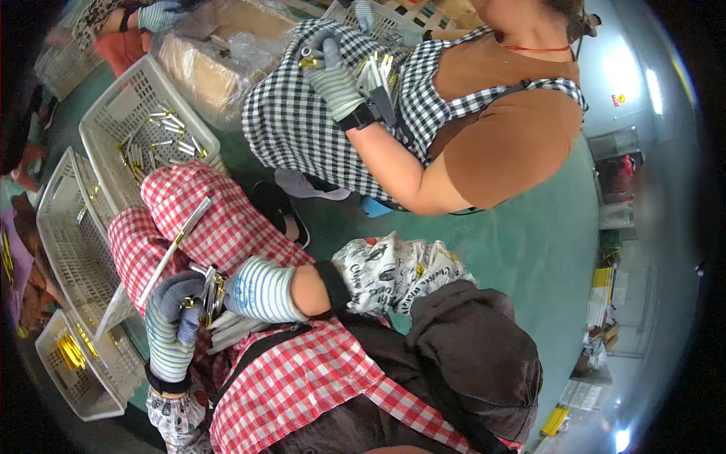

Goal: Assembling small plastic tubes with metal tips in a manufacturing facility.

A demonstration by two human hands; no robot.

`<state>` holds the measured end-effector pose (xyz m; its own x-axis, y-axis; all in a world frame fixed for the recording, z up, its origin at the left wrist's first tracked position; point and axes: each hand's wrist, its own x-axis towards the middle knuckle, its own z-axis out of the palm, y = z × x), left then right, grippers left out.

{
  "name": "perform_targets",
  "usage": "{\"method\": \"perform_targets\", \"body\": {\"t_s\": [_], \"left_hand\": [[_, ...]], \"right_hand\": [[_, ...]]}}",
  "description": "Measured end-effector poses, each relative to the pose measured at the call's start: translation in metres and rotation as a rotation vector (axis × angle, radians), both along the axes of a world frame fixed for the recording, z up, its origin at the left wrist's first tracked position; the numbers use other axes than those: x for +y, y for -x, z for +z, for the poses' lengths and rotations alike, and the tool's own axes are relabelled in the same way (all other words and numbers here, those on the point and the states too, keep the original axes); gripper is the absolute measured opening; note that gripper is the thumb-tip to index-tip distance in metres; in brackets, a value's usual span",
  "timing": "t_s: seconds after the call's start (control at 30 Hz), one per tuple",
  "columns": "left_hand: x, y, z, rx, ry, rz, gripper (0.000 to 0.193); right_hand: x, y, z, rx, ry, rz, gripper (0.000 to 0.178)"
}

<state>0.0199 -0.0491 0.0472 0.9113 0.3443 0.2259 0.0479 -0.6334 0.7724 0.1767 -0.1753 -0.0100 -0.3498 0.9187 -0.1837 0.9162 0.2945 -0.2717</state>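
Observation:
My left hand [172,329], in a striped glove with grey-coated fingers, is closed beside the lap. A long white tube [172,253] with a metal end slants up from its fingers, and a small brass-coloured piece [187,303] shows at the fingertips. My right hand [261,291], gloved alike, reaches in from the right and is closed against a cluster of shiny metal fittings [214,291]; its fingertips are partly hidden. Below the two hands, a bundle of white tubes [234,331] lies on my red checked apron [295,378]. Both hands are almost touching.
A white crate [113,113] with loose metal-ended tubes stands beyond my knees. Two more crates [57,178] [98,412] are at the left, the lower with yellow pieces. A co-worker in a black checked apron [280,113] sits close by, holding similar tubes. A wrapped carton [204,72] stands behind.

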Motion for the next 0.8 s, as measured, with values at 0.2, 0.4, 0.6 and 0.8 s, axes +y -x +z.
{"method": "perform_targets", "body": {"t_s": [0.2, 0.4, 0.6, 0.8], "left_hand": [[-0.003, 0.039, 0.003, 0.038, 0.304, 0.139, 0.030], [0.012, 0.008, 0.022, 0.206, -0.011, -0.015, 0.039], [0.005, 0.000, 0.008, 0.126, 0.103, -0.078, 0.040], [0.008, 0.001, 0.009, 0.082, 0.151, -0.030, 0.041]], "right_hand": [[0.004, -0.036, 0.039, 0.286, 0.181, 0.026, 0.016], [-0.012, -0.080, 0.062, 1.427, -0.126, -0.421, 0.014], [-0.008, -0.074, 0.041, 1.852, -0.199, -0.406, 0.019], [-0.001, -0.054, 0.042, 1.814, -0.164, -0.403, 0.020]]}}
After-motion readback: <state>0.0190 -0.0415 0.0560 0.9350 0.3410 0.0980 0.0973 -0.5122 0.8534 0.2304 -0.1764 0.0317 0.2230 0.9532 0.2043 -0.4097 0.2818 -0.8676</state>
